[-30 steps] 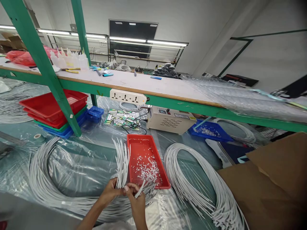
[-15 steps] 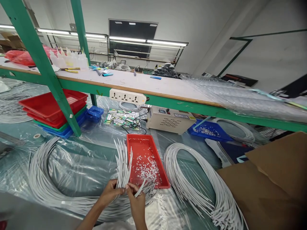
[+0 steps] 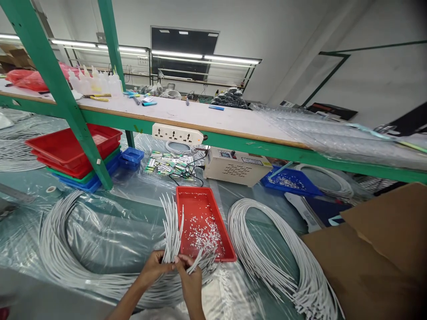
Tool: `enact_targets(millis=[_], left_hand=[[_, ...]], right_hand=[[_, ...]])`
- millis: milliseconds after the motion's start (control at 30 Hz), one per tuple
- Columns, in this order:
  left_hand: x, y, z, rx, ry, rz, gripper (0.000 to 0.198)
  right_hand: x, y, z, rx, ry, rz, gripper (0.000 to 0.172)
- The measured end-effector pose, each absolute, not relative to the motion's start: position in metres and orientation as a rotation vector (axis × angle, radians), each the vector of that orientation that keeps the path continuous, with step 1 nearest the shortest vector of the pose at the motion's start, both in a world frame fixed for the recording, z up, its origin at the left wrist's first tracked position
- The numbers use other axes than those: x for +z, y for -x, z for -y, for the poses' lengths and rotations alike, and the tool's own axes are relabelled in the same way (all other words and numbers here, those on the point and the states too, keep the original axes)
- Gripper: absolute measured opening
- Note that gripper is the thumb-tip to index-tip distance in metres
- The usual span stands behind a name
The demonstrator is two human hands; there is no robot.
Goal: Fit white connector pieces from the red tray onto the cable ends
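My left hand [image 3: 155, 268] is wrapped round a bundle of white cables [image 3: 171, 226], whose free ends fan upward beside the red tray. Close against it, my right hand [image 3: 190, 274] pinches at the base of that bundle and has cable ends between its fingers. The red tray [image 3: 195, 202] holds many small white and silvery bits, mostly in its lower half. A large coil of white cable [image 3: 63, 249] curves from the left and passes beneath my hands.
A second cable coil [image 3: 267, 222] lies right of the tray, near brown cardboard [image 3: 373, 253]. Behind stand a beige machine [image 3: 236, 166], a blue tray [image 3: 310, 189] and stacked red trays [image 3: 70, 146]. A green-framed shelf [image 3: 200, 113] with a power strip [image 3: 178, 133] crosses above.
The fanned cable tips have shifted slightly to the right. Both hands keep nearly the same place and grasp.
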State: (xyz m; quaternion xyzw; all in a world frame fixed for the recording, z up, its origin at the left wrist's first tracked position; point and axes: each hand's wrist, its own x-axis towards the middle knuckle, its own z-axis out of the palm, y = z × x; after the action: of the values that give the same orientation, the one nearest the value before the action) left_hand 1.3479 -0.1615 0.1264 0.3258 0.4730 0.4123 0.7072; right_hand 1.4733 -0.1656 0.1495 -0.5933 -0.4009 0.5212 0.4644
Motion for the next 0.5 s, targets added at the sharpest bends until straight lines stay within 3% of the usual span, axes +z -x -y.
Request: enact_targets(millis=[500], left_hand=[[0.132, -1.347, 0.163, 0.969, -0.679, -1.008, 0.034]], right_hand=[[0.141, -1.473, 0.172, 1.237, 1.488, 0.851, 0.033]])
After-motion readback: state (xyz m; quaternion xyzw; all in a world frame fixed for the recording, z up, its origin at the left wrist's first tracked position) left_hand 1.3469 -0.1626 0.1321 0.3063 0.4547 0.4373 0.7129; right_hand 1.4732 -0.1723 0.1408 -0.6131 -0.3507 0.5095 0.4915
